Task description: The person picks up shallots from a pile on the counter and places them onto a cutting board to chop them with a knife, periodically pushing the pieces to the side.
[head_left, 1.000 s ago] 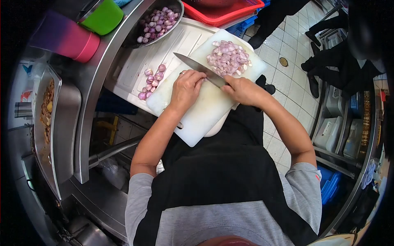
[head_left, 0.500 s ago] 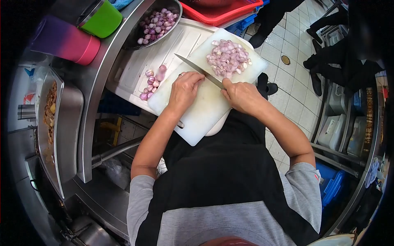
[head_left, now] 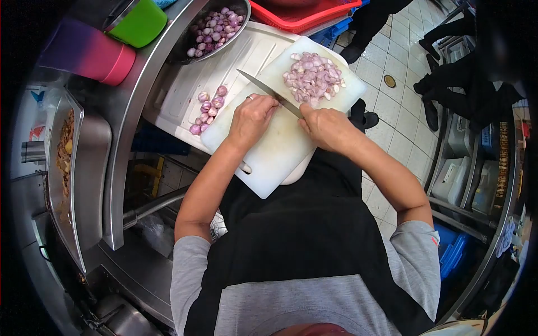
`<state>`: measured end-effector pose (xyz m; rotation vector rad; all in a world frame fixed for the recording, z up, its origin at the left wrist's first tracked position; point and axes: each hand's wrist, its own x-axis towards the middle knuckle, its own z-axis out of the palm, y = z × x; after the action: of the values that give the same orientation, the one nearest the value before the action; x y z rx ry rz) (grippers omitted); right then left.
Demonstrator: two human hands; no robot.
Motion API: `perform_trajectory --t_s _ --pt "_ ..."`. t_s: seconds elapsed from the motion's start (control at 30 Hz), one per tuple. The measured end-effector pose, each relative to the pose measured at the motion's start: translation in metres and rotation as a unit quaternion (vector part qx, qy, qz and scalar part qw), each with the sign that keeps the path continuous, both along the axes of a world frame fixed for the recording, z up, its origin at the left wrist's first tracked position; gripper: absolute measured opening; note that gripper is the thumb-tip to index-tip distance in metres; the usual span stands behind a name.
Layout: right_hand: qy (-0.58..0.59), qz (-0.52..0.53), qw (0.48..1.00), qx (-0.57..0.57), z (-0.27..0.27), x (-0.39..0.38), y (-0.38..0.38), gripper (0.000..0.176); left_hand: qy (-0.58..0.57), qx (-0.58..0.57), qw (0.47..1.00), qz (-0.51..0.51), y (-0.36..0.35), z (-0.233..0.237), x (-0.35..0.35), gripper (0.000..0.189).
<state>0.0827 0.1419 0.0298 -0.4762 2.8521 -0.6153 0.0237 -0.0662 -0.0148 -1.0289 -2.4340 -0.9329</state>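
Black cloth makes the big apron we wear, at 6 o'clock, if noon is straight ahead of us. Past it is a white plastic top with raised lines. On that lies our flat white cutting board, set at a slant, and its middle is the middle of our clock. At 12 o'clock, off the board, we see a bright red plastic basket. At 11 o'clock is a round grey metal bowl with lots of little purple shallots in it. Our long steel knife goes across the board, and its tip points to 10 o'clock, past the board's edge. Our bare right hand, at 3 o'clock, is wrapped around the knife's handle. Our bare left hand, at 9 o'clock, has its fingers bent and close together, just beside the blade. We cannot tell if it holds a bit of shallot. A heap of pink and white cut shallot bits sits on the board at 1 o'clock. A few whole shallots lie at 9 o'clock on the white top, just beside the board.
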Motion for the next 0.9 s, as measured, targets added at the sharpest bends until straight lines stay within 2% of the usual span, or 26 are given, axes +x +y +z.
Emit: perform_trajectory --t_s 0.07,0.17,0.27,0.43,0.57,0.63,0.77,0.83,0.9 --pt "-0.04 0.029 0.997 0.058 0.023 -0.003 0.003 0.028 -0.002 -0.005 1.0 0.007 0.001 0.0 0.0 0.015" --pt "-0.071 0.031 0.995 0.058 0.042 0.003 0.005 0.027 0.007 0.004 1.0 0.012 0.002 -0.001 0.0 0.008" --pt "-0.064 -0.007 0.998 0.017 0.011 0.008 -0.002 0.027 0.009 0.01 1.0 0.011 0.001 -0.002 0.0 0.008" --pt "-0.1 -0.035 0.994 -0.012 0.002 -0.009 -0.001 0.029 0.029 0.017 0.999 0.006 0.004 -0.004 0.0 0.01" --pt "-0.052 -0.019 0.998 -0.036 0.011 -0.014 0.008 0.028 0.043 0.018 0.999 0.007 0.0 -0.007 0.006 0.009" --pt "-0.018 -0.069 0.997 -0.018 0.024 -0.008 0.008 0.026 0.031 0.014 0.999 0.026 -0.009 -0.001 0.016 0.009" --pt "-0.015 -0.053 0.998 -0.006 0.034 0.018 0.013 0.025 -0.003 0.029 0.989 0.146 -0.056 0.007 0.026 0.02" --pt "-0.036 -0.015 0.999 0.007 0.027 0.031 0.017 0.025 -0.006 0.014 0.968 0.249 -0.091 0.012 0.026 0.014" --pt "-0.065 -0.006 0.998 0.005 0.024 0.037 0.016 0.025 -0.078 0.003 0.942 0.328 -0.124 0.011 0.022 0.014"
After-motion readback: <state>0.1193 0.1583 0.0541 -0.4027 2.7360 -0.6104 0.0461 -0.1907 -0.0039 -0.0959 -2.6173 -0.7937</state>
